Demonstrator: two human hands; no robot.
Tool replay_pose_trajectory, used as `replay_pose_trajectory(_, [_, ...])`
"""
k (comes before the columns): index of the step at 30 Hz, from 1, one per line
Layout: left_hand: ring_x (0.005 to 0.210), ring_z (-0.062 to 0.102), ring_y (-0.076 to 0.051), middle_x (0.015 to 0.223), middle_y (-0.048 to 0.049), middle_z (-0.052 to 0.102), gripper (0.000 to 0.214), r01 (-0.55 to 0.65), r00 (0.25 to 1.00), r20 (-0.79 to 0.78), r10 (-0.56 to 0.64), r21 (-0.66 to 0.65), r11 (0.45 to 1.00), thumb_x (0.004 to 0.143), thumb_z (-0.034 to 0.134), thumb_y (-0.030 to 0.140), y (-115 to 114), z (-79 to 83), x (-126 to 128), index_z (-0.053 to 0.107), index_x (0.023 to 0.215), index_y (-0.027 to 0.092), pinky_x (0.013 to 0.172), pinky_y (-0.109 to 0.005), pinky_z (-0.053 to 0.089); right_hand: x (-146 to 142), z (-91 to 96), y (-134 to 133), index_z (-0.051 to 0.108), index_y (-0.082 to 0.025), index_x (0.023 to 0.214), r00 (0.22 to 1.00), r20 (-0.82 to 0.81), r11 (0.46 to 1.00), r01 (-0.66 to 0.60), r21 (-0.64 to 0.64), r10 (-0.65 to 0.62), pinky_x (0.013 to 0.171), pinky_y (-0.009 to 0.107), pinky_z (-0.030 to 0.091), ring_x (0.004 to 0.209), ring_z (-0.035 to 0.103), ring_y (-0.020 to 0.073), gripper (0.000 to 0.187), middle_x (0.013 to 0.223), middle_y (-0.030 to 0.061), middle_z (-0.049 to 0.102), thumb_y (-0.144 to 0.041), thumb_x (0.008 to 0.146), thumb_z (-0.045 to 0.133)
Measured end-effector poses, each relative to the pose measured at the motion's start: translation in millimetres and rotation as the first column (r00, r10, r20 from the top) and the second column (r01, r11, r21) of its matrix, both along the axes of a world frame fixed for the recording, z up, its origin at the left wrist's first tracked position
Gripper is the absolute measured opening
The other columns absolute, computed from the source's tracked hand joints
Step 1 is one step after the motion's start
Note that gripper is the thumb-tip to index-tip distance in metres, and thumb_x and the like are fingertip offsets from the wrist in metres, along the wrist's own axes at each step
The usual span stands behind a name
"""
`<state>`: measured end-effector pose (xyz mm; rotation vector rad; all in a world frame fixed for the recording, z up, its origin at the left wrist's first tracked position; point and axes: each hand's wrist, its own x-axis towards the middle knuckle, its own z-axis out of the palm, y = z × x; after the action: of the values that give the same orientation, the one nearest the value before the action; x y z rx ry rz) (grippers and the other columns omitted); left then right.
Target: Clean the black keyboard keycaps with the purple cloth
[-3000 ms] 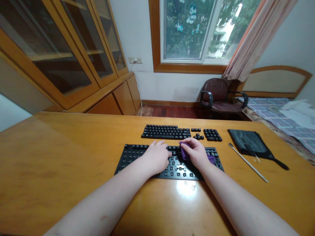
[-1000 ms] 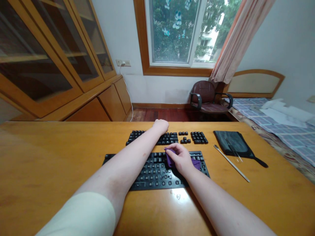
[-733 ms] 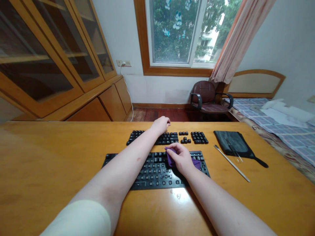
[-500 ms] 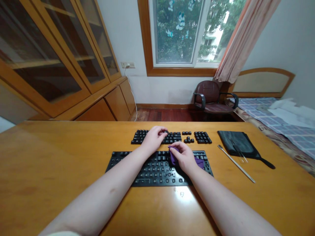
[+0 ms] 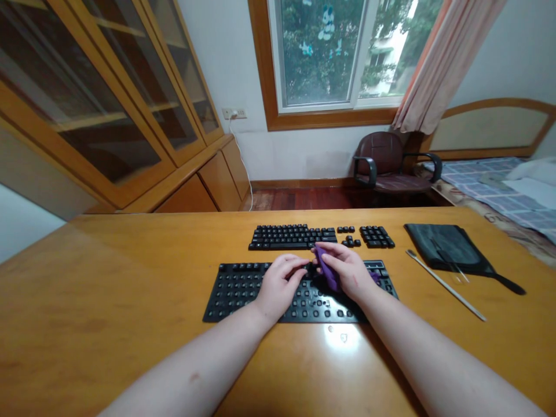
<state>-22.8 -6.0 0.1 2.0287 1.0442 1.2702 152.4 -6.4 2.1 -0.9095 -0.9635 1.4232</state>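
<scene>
L hand (image 5: pixel 280 282) half open, palm down over mid kbd, fingers loosely curled; I see nothing in its grip. Its fingertips are just beside R hand (image 5: pixel 345 269), which is nearly shut, thumb and fingers pinching a purple cloth (image 5: pixel 328 269). Cloth is bunched upright btwn them, w/ a loose end lying on the right side of the kbd.

Both hands are over a black mechanical kbd (image 5: pixel 299 295) lying flat on a wooden desk (image 5: pixel 108 278). Most keycaps look to be off, w/ bare switches in rows; can't tell exact count from my feed. Loose black keycaps (image 5: pixel 292 237) sit in tidy rows just beyond it, w/ a small keycap cluster (image 5: pixel 348 236) and a numpad keycap block (image 5: pixel 376 237) to their right, all near kbd but not touching.

Further right on desk: dark fabric pouch (image 5: pixel 445 248) and, just beside it, a slim metal rod (image 5: pixel 445 285), lying at a slant.

Past desk: glass-front wooden cabinet (image 5: pixel 99 98), window (image 5: pixel 334 58), dark red office chair (image 5: pixel 382 159), bed w/ checked cover (image 5: pixel 482 185).
</scene>
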Motion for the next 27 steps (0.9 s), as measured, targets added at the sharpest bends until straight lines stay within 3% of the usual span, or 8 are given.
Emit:
replay_pose_trajectory(3, [0.087,0.059,-0.016,0.089,-0.0053,0.063,0.017,0.019,0.999,0.025,-0.019,0.021,1.0,0.082,0.057,0.017,1,0.2,1,0.067,0.095,0.02,0.081,-0.033,0.05,-4,-2.2,-2,0.066,-0.019,0.091,0.994,0.061,0.996,-0.088,0.002,0.088,0.067,0.028,0.053,0.067,0.066,0.014,0.03,0.082,0.0026,0.07,-0.028,0.064,0.076])
replay_pose_trajectory(8, [0.087,0.06,-0.016,0.09,-0.0051,0.064,0.015,0.056,0.998,0.026,-0.056,0.012,0.998,0.082,0.058,0.016,2,-1.3,2,0.067,0.093,0.02,0.08,-0.031,0.05,-5,-6.3,0,0.057,-0.021,0.08,0.998,-0.003,0.998,0.056,-0.001,-0.056,0.055,0.024,0.052,0.058,0.065,0.0127,0.026,0.071,-0.0025,0.066,-0.031,0.064,0.076])
replay_pose_trajectory(11, [0.087,0.06,-0.016,0.089,-0.0048,0.064,0.015,0.078,0.996,0.037,-0.078,0.004,0.997,0.081,0.058,0.015,1,-3.4,3,0.067,0.092,0.02,0.081,-0.031,0.05,-5,-6.0,0,0.055,-0.021,0.077,1.0,0.008,1.0,0.022,-0.008,-0.022,0.052,0.025,0.052,0.053,0.063,0.0119,0.028,0.074,-0.0025,0.065,-0.033,0.063,0.076])
replay_pose_trajectory(13, [0.087,0.06,-0.016,0.089,-0.0045,0.063,0.015,0.09,0.995,0.047,-0.089,-0.013,0.996,0.08,0.059,0.014,1,-4.6,4,0.067,0.091,0.02,0.08,-0.031,0.051,-5,-5.4,-1,0.06,-0.02,0.077,0.993,0.112,1.0,-0.027,0.011,0.026,0.055,0.026,0.053,0.053,0.063,0.0125,0.024,0.073,-0.0006,0.066,-0.036,0.065,0.074])
replay_pose_trajectory(16, [0.086,0.06,-0.016,0.088,-0.0047,0.062,0.015,0.096,0.992,0.082,-0.091,-0.058,0.994,0.08,0.058,0.012,2,-5.9,5,0.067,0.09,0.02,0.079,-0.03,0.052,-2,-5.4,-2,0.068,-0.018,0.079,0.964,0.263,0.996,-0.062,0.07,0.041,0.067,0.029,0.053,0.064,0.065,0.0156,0.021,0.076,0.0035,0.069,-0.038,0.071,0.069])
replay_pose_trajectory(22, [0.08,0.061,-0.014,0.087,-0.0037,0.061,0.013,0.074,0.986,0.158,-0.054,-0.124,0.99,0.074,0.065,0.013,1,-7.4,5,0.066,0.086,0.019,0.073,-0.027,0.053,4,-7.8,-1,0.07,-0.018,0.094,0.95,0.206,0.972,-0.232,-0.032,0.234,0.067,0.032,0.053,0.061,0.066,0.0154,0.03,0.082,0.0048,0.071,-0.036,0.07,0.07])
replay_pose_trajectory(27, [0.078,0.061,-0.014,0.082,-0.003,0.062,0.009,0.05,0.983,0.183,-0.03,-0.105,0.993,0.073,0.066,0.012,1,-5.7,4,0.066,0.08,0.018,0.073,-0.026,0.053,5,-7.5,0,0.07,-0.018,0.101,0.935,0.272,0.971,-0.237,0.006,0.227,0.073,0.035,0.053,0.067,0.066,0.016,0.035,0.088,0.007,0.072,-0.035,0.071,0.07])
